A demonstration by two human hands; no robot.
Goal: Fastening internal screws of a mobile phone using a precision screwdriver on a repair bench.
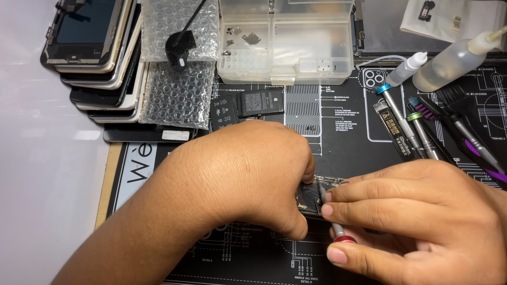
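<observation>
left hand (248,174) curled, right hand (412,211) pinching

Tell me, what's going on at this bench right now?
A person works on a small opened device on a black repair mat. The left hand covers and steadies it; the right hand holds a slim red-capped screwdriver, tip down on the device. Phones are stacked at the far left, beside a clear parts box; more screwdrivers lie to the right.

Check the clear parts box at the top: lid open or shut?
Open: the clear parts box has its lid standing up behind, compartments uncovered, small metal parts visible inside.
</observation>
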